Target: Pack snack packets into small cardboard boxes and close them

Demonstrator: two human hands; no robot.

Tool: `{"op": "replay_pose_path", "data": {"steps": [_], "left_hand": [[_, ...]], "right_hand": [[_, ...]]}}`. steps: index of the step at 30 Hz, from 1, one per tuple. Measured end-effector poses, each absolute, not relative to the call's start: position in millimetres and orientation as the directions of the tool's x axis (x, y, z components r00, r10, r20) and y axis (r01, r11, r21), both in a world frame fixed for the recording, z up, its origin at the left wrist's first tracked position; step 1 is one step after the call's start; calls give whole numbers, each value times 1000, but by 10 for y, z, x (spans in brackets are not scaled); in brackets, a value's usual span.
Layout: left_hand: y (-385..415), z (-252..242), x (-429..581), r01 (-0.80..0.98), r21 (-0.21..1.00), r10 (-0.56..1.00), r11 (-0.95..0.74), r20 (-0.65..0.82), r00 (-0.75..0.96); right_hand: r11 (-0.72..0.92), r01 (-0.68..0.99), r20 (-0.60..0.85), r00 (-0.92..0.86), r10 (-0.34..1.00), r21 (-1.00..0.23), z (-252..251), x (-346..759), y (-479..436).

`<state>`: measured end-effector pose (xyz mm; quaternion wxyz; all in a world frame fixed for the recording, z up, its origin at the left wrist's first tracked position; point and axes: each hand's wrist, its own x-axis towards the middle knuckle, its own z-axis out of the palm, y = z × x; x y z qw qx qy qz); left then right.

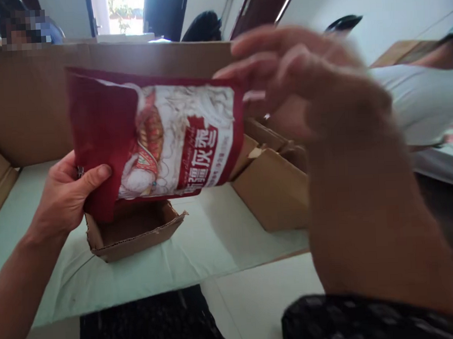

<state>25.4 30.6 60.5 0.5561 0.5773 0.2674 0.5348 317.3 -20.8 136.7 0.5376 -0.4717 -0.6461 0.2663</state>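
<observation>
I judge handling partway: left hand (73,190) pinches the red-and-white printed pouch (187,136), lifted above the small open brown cardboard box (139,240), not set down. Right hand (301,79) blurred, fingers spread beside pouch; contact I cannot tell.

Black clothing (143,328) is bearing a pattern of small, blurry grey flecks, and 2 forearms (369,222) are showing bare.
</observation>
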Motion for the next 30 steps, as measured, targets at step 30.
{"op": "replay_pose_path", "data": {"steps": [30], "left_hand": [[188, 369, 396, -9, 977, 922, 214, -199, 331]], "right_hand": [[115, 18, 111, -151, 982, -993, -355, 2981, -108]]}}
